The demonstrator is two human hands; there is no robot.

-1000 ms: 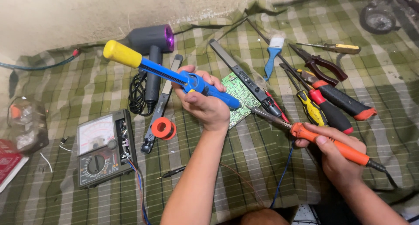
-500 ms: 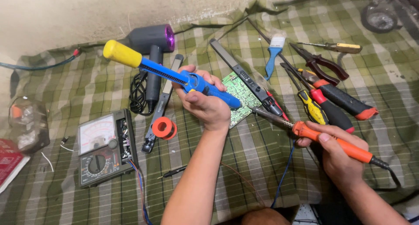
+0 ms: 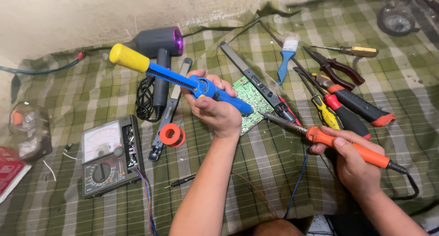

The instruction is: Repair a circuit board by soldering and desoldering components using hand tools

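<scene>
My left hand [image 3: 215, 109] grips a blue desoldering pump [image 3: 178, 79] with a yellow plunger knob, its tip lying over a green circuit board [image 3: 250, 99] on the checked cloth. My right hand [image 3: 352, 165] holds an orange-handled soldering iron [image 3: 340, 144], whose metal tip points left toward the board's lower right edge. The iron's black cord runs off to the right.
On the green checked cloth [image 3: 91, 89] lie an analogue multimeter [image 3: 109, 156], an orange solder spool [image 3: 171, 135], a grey hair dryer [image 3: 157, 48], a blue brush [image 3: 286, 57], pliers [image 3: 336, 69], several screwdrivers [image 3: 352, 105], a long black bar [image 3: 256, 80] and a glass jar [image 3: 27, 128].
My right hand has shifted the soldering iron slightly down and to the right. My left hand and the pump stay almost still.
</scene>
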